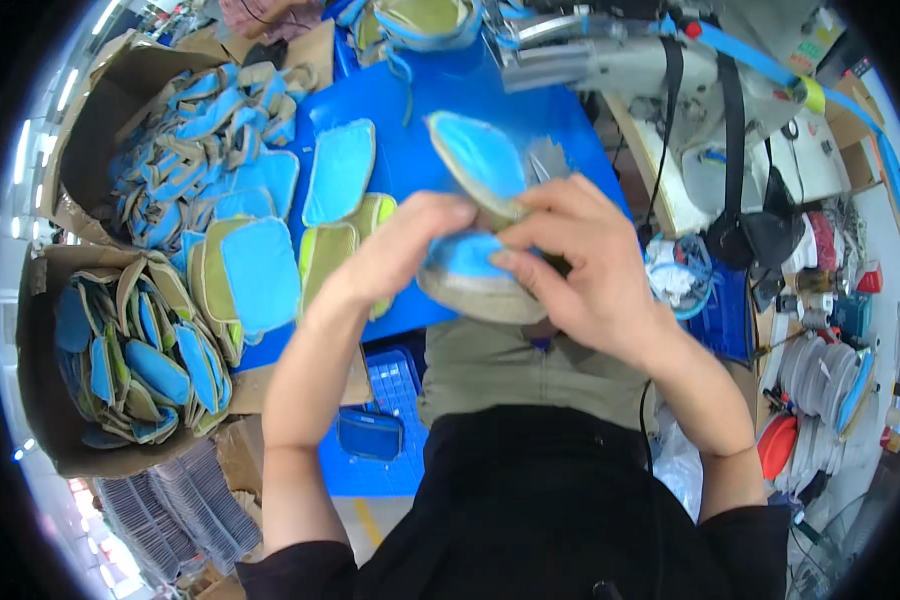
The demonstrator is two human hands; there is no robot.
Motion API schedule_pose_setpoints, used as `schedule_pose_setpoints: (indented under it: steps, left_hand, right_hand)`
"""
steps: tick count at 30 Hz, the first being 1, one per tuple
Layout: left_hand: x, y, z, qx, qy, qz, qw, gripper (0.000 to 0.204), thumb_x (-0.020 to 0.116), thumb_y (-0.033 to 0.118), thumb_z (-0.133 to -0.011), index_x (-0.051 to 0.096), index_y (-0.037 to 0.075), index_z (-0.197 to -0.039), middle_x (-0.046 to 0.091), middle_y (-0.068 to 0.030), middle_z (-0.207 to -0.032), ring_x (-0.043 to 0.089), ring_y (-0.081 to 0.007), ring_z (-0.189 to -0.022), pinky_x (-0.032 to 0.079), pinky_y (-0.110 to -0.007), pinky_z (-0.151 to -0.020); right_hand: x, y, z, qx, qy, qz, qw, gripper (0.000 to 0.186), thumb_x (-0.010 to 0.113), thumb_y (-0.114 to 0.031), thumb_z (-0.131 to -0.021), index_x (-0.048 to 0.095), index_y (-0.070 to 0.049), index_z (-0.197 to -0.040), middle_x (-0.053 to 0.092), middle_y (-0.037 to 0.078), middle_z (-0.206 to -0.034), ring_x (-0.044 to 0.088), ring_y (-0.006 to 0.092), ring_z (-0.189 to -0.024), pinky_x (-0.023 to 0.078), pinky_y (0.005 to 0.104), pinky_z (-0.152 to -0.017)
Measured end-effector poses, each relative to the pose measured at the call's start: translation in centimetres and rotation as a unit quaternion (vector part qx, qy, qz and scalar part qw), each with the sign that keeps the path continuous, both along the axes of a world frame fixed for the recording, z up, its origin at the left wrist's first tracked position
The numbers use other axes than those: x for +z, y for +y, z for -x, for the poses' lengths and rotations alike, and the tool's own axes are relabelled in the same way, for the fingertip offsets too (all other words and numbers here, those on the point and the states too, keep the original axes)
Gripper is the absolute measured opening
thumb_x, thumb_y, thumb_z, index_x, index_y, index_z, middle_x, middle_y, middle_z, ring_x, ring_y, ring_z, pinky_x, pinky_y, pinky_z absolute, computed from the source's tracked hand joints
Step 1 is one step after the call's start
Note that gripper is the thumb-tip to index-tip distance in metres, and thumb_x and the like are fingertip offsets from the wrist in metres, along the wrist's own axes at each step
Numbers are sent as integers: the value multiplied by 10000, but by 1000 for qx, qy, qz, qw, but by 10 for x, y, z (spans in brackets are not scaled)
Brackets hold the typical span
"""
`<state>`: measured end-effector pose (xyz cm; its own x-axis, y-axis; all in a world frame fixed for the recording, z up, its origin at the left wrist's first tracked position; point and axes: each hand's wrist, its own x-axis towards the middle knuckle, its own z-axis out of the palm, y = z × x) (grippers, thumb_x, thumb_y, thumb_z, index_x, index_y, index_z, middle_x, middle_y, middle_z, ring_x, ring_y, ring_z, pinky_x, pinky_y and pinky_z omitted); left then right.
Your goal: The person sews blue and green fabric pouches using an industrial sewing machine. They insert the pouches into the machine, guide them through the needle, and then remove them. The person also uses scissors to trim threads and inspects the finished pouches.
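Both my hands are in front of my body, over the near edge of the blue table, on a blue and khaki fabric pouch (478, 155). It spreads into an upper lobe and a lower lobe (470, 262), both blue with a khaki edge; whether they are one piece I cannot tell. My left hand (402, 240) grips its left side, thumb on top, with the other fingers mostly hidden. My right hand (590, 265) pinches the fabric between thumb and fingers where the lobes meet. Left of my hands lie flat blue and khaki fabric pieces (338, 172), some with lime trim.
Two cardboard boxes at the left, one far (80, 150) and one near (38, 350), hold many similar pieces. A sewing machine (620, 65) stands beyond the blue table (425, 90). A small basket (705, 290) is at the right; a blue crate (355, 470) sits below.
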<state>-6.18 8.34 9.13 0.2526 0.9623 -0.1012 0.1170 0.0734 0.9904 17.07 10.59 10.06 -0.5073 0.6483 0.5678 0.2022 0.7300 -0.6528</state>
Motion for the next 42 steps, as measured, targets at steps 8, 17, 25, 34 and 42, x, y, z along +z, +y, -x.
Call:
schedule_pose_setpoints:
  steps: [8,17,25,34,42]
  left_hand:
    - [-5,3,4,-100,14,107,989,212,731,207,-951,729,-5,-948,670,20,-824,565,-40,-743,440,-226,-641]
    - [51,-4,-8,-41,275,-71,958,193,881,98,-762,731,3,-839,629,-2,-744,537,-61,-690,401,-238,-612]
    - [57,-2,-5,-64,351,-198,913,140,864,89,-740,760,40,-820,596,-28,-821,537,-155,-789,411,-289,-734]
    - [57,7,-14,-70,360,-240,899,142,808,35,-769,670,4,-780,709,-135,-1071,677,-194,-948,512,-306,-822]
    - [49,-7,-17,-10,317,-199,927,142,772,-8,-834,635,-8,-794,722,-126,-981,659,-149,-879,505,-278,-802]
  right_hand:
    - [-17,-2,-18,-20,-4,71,997,103,786,-120,-823,730,-48,-872,675,93,-916,626,320,-858,474,409,-712]
    - [-38,-5,-19,16,-3,135,991,121,774,-126,-831,715,-22,-850,650,103,-879,619,320,-844,454,423,-712]
    - [-37,-4,-17,26,21,180,983,111,763,-123,-834,715,-22,-829,654,100,-862,619,320,-844,453,428,-712]
    - [-35,-3,-16,26,19,146,989,112,768,-134,-826,723,-32,-839,664,88,-861,616,308,-827,455,421,-701]
    - [-45,-6,-17,24,113,206,972,125,796,-144,-833,737,-35,-848,700,90,-945,643,272,-873,476,373,-744]
